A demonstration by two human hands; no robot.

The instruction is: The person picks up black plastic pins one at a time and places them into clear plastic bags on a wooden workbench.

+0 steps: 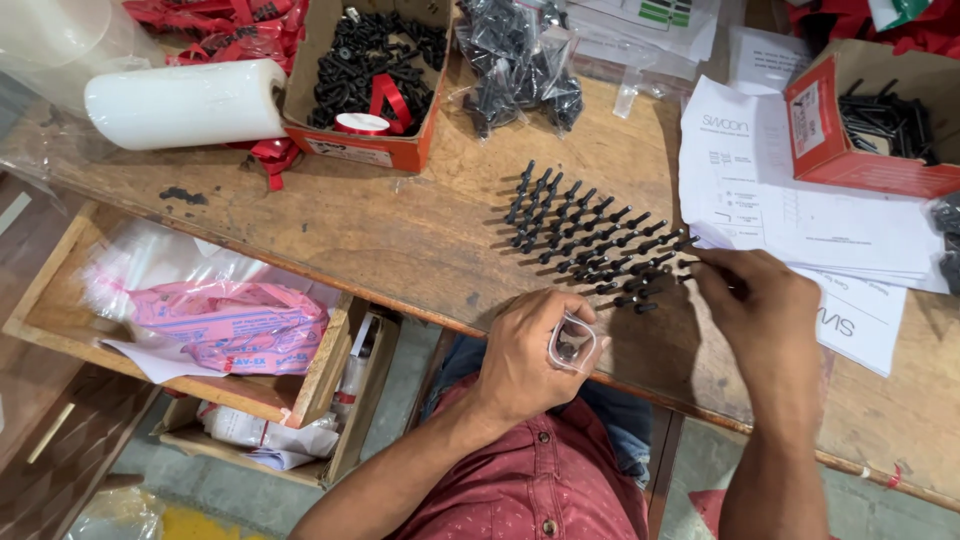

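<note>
On the table (380,240), the left hand (525,350) is curled around a small clear bag (572,343) while the right hand (762,305) pinches one black screw (688,244) at the edge of some forty screws standing in about six rows (590,240), between two open screw boxes (365,75).

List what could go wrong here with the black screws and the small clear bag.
1. The right hand reaches into the rows of upright black screws on the wooden table; a brush could topple neighbours.
2. The left hand pinches the small clear plastic bag at the table's edge, so a dropped screw may fall off.
3. The white paper sheets touch the last row and could nudge it.
</note>
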